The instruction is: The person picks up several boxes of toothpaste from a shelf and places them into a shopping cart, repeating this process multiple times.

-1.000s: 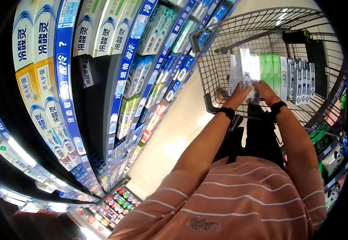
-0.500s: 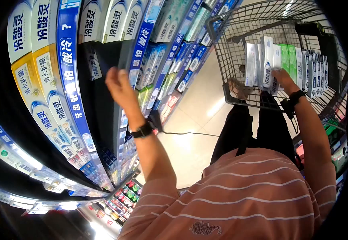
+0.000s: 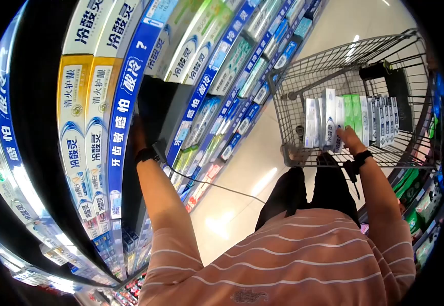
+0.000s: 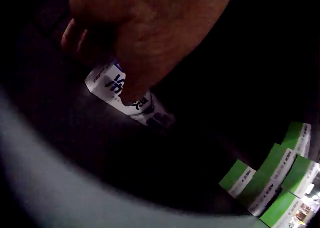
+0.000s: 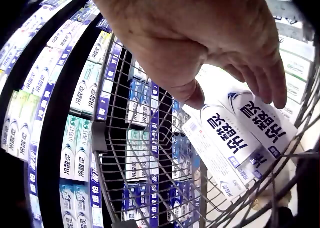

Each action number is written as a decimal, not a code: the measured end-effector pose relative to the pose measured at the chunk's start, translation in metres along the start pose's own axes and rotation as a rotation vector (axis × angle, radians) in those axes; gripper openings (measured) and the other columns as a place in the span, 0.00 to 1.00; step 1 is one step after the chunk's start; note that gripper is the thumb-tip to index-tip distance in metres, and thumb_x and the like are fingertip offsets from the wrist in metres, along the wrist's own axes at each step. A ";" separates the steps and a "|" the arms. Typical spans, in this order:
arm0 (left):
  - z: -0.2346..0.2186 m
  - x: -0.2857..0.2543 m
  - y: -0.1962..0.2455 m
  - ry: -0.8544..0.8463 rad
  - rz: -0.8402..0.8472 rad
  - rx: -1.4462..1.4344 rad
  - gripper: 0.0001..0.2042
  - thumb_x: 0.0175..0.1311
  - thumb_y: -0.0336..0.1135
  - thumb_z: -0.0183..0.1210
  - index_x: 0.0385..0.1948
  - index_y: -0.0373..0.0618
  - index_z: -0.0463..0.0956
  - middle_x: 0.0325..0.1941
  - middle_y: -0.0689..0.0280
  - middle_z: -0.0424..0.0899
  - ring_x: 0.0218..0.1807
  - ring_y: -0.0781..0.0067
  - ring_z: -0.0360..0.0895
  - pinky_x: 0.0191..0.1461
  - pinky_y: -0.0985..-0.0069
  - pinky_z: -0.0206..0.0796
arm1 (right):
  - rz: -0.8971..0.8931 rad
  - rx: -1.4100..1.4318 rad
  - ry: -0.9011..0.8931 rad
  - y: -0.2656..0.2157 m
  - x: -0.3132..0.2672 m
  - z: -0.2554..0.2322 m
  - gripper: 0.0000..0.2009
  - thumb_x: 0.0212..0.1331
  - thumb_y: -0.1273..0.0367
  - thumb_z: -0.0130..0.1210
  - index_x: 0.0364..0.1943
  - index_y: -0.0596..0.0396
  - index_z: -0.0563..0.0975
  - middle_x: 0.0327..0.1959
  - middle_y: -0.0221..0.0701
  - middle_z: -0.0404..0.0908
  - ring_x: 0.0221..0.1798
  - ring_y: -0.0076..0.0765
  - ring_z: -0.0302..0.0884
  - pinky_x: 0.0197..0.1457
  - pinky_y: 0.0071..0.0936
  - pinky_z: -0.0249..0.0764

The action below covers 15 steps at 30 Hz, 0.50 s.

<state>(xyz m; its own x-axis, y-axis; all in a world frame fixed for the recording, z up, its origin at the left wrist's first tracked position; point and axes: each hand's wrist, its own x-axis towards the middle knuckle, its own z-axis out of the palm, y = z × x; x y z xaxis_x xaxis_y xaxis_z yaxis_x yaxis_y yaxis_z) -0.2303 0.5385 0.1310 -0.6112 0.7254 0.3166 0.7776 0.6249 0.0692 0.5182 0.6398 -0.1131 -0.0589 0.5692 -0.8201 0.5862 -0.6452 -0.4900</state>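
My left hand (image 4: 150,33) reaches into a dark shelf gap. Its thumb lies across the front of a white toothpaste box (image 4: 107,85), and the curled fingers are beyond the box's upper edge, partly hidden. In the head view the shelf edge covers most of that hand. Over the cart, my right hand (image 5: 215,43) is spread above white toothpaste boxes (image 5: 225,133) standing side by side, its thumb at one side and its fingertips on the face of the rightmost one. Green boxes (image 3: 352,112) stand in the same row.
The wire shopping cart (image 3: 288,127) stands at the right with dark-striped boxes (image 3: 385,120) at the row's end. Shelves of toothpaste (image 3: 74,122) fill the left side. A cable (image 3: 217,185) runs from the left wrist. Green cartons (image 4: 270,173) sit deeper in the shelf.
The left hand has gone from the boxes in the cart over to the shelf and into its dark gap. The right hand has stayed at the cart's boxes. The view has shifted.
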 end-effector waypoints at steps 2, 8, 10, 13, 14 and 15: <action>-0.002 0.008 0.006 0.007 -0.146 -0.212 0.36 0.63 0.64 0.56 0.65 0.43 0.70 0.70 0.58 0.70 0.70 0.54 0.65 0.72 0.62 0.53 | -0.021 0.001 0.009 -0.009 -0.013 0.000 0.27 0.63 0.55 0.54 0.55 0.67 0.67 0.39 0.42 0.79 0.32 0.36 0.75 0.28 0.33 0.71; -0.021 0.003 0.038 -0.040 -0.010 -0.211 0.37 0.61 0.59 0.60 0.67 0.42 0.67 0.69 0.54 0.71 0.68 0.51 0.67 0.70 0.65 0.58 | -0.028 0.050 0.060 -0.037 -0.041 0.004 0.27 0.60 0.57 0.58 0.48 0.74 0.70 0.41 0.49 0.78 0.41 0.43 0.76 0.44 0.41 0.73; -0.052 -0.011 0.073 -0.069 0.027 -0.149 0.36 0.62 0.60 0.59 0.65 0.41 0.68 0.67 0.51 0.72 0.65 0.49 0.70 0.66 0.64 0.64 | -0.038 -0.024 0.109 -0.040 -0.033 0.007 0.26 0.60 0.58 0.56 0.48 0.73 0.71 0.42 0.53 0.81 0.43 0.47 0.80 0.45 0.41 0.75; -0.052 -0.030 0.075 -0.176 -0.392 -0.343 0.32 0.63 0.58 0.58 0.58 0.39 0.74 0.55 0.53 0.79 0.49 0.58 0.78 0.43 0.70 0.70 | -0.092 0.067 0.103 -0.039 -0.032 0.010 0.25 0.60 0.59 0.55 0.48 0.73 0.72 0.45 0.56 0.80 0.46 0.50 0.81 0.48 0.40 0.75; -0.082 -0.047 0.110 -0.257 -0.587 -0.388 0.30 0.63 0.57 0.58 0.53 0.37 0.77 0.48 0.54 0.82 0.40 0.65 0.80 0.33 0.74 0.70 | -0.089 0.096 0.034 -0.033 -0.021 0.009 0.26 0.60 0.59 0.56 0.51 0.73 0.71 0.47 0.56 0.80 0.49 0.49 0.80 0.50 0.39 0.74; -0.089 -0.068 0.112 -0.274 -0.609 -0.545 0.29 0.63 0.58 0.58 0.50 0.37 0.78 0.44 0.56 0.83 0.37 0.67 0.79 0.31 0.75 0.68 | -0.086 0.092 0.042 -0.038 -0.026 0.008 0.27 0.60 0.59 0.56 0.52 0.74 0.70 0.48 0.56 0.79 0.49 0.49 0.80 0.51 0.39 0.74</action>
<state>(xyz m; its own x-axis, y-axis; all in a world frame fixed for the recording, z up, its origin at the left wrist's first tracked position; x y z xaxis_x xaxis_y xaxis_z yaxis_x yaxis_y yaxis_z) -0.0887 0.5334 0.2011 -0.9042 0.3968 -0.1580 0.2224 0.7532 0.6191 0.4909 0.6459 -0.0753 -0.0708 0.6440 -0.7617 0.5042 -0.6358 -0.5844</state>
